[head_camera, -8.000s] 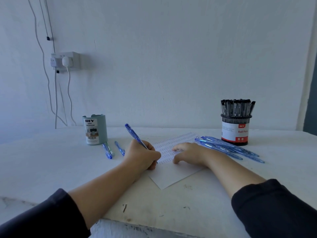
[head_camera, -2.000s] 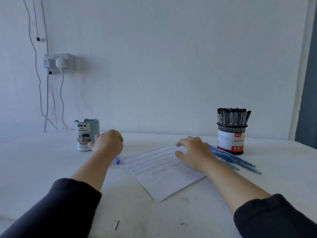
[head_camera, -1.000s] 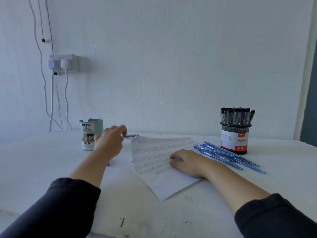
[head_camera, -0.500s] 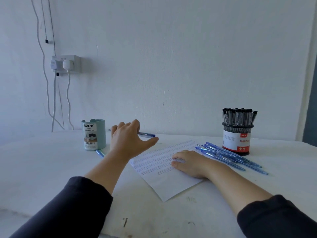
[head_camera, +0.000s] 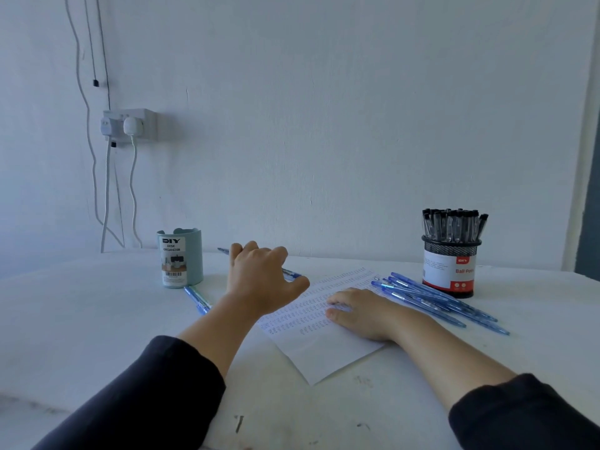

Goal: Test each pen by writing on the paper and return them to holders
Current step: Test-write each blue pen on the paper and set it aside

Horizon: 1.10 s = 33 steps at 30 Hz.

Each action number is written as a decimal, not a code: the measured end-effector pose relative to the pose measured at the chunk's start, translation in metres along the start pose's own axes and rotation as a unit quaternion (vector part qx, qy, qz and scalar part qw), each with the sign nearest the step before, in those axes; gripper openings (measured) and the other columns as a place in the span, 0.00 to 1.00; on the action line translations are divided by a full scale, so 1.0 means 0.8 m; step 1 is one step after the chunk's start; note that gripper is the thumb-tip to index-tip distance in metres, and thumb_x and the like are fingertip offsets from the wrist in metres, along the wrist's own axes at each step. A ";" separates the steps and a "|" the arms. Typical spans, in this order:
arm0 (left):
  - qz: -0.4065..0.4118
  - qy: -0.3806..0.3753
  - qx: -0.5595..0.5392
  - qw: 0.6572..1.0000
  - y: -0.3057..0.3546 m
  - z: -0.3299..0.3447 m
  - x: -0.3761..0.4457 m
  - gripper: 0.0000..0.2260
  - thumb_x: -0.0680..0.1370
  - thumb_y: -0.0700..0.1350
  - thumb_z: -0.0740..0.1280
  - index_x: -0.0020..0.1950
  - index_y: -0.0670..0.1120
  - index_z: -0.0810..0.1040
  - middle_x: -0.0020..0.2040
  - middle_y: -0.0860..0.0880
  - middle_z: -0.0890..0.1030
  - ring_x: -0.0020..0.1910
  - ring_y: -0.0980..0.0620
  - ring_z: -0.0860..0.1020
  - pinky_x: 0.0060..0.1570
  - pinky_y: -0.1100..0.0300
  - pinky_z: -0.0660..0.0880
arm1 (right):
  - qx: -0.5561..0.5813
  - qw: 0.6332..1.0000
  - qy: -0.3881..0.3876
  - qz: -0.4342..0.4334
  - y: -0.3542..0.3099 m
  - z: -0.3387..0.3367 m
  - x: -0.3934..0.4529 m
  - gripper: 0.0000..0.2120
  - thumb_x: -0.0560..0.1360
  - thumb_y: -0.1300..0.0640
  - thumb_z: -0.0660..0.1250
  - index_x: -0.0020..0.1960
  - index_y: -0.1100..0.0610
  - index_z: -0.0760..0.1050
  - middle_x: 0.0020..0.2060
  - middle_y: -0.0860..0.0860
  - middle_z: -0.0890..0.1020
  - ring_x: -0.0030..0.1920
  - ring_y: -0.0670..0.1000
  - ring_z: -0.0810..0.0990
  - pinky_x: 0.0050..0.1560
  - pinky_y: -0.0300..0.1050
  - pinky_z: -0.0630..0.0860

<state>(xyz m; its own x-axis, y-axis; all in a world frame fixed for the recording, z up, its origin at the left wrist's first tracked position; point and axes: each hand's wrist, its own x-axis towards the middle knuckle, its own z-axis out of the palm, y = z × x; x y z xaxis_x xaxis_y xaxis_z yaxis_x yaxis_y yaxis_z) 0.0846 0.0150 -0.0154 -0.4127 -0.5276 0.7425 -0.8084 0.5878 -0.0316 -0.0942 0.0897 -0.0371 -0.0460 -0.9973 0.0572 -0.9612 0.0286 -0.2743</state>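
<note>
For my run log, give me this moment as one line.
left hand: holds blue ballpoint pen | right hand: flat on white written sheet of paper | blue pens left on table: yes

Two holders on my desk point(head_camera: 81, 319): one teal organizer point(head_camera: 180, 258), one mesh pot point(head_camera: 450, 266). One paper sheet point(head_camera: 319, 339). One blue pen point(head_camera: 290, 273) in my left hand point(head_camera: 259, 282). Two blue pens point(head_camera: 198, 299) by organizer. Blue pile point(head_camera: 435, 302) at right: roughly six, overlapping. Black pens point(head_camera: 453, 225) in pot: too packed to count.

Head cam, fwd-down, close over table point(head_camera: 97, 319)
</note>
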 end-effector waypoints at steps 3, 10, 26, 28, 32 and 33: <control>-0.010 0.044 -0.033 0.998 -0.003 0.004 0.001 0.27 0.64 0.70 0.47 0.36 0.47 0.67 0.28 0.53 0.68 0.36 0.49 0.68 0.44 0.55 0.58 | -0.001 1.000 -0.001 -0.001 0.000 -0.001 0.000 0.23 0.80 0.42 0.54 0.72 0.49 0.64 0.72 0.50 0.66 0.71 0.52 0.64 0.71 0.53 0.60; 0.021 0.106 -0.174 0.979 0.003 0.012 0.002 0.10 0.72 0.42 0.64 0.48 0.39 0.80 0.47 0.40 0.72 0.26 0.42 0.74 0.24 0.50 0.76 | -0.006 1.000 -0.008 0.000 0.000 0.000 0.001 0.22 0.79 0.42 0.54 0.69 0.49 0.67 0.69 0.51 0.68 0.68 0.54 0.66 0.68 0.53 0.63; -0.389 0.046 -0.491 0.779 0.025 -0.019 -0.002 0.08 0.71 0.33 0.69 0.37 0.44 0.75 0.31 0.46 0.78 0.33 0.46 0.79 0.45 0.48 0.80 | -0.007 1.000 -0.016 0.001 -0.002 -0.003 -0.002 0.22 0.79 0.41 0.54 0.70 0.47 0.66 0.72 0.50 0.65 0.72 0.54 0.62 0.71 0.52 0.60; -0.404 0.001 -0.520 0.753 0.032 -0.024 -0.015 0.05 0.73 0.35 0.69 0.39 0.41 0.75 0.31 0.45 0.76 0.27 0.50 0.76 0.39 0.53 0.80 | -0.007 1.000 -0.015 0.001 0.000 -0.002 0.001 0.15 0.79 0.41 0.55 0.62 0.43 0.71 0.70 0.51 0.68 0.70 0.55 0.65 0.69 0.52 0.62; -0.393 -0.068 -0.536 0.744 0.047 -0.033 -0.042 0.04 0.75 0.35 0.66 0.40 0.40 0.74 0.30 0.44 0.75 0.25 0.50 0.76 0.27 0.62 0.74 | -0.008 1.000 -0.010 -0.002 0.000 -0.001 0.003 0.24 0.79 0.41 0.55 0.72 0.49 0.65 0.72 0.51 0.66 0.71 0.53 0.64 0.71 0.53 0.61; -0.391 -0.080 -0.535 0.744 0.048 -0.034 -0.045 0.04 0.75 0.35 0.66 0.40 0.40 0.74 0.31 0.44 0.76 0.26 0.49 0.77 0.26 0.62 0.75 | -0.007 1.000 -0.010 0.000 0.000 -0.001 0.002 0.25 0.79 0.41 0.55 0.73 0.49 0.63 0.73 0.51 0.65 0.72 0.53 0.63 0.71 0.53 0.60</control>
<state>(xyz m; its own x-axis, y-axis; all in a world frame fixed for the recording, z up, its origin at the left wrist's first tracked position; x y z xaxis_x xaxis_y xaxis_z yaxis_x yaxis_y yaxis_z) 0.0798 0.0734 -0.0252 -0.1046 -0.9813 0.1617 -0.0644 0.1690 0.9835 -0.0942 0.0879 -0.0359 -0.0405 -0.9984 0.0390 -0.9650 0.0290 -0.2606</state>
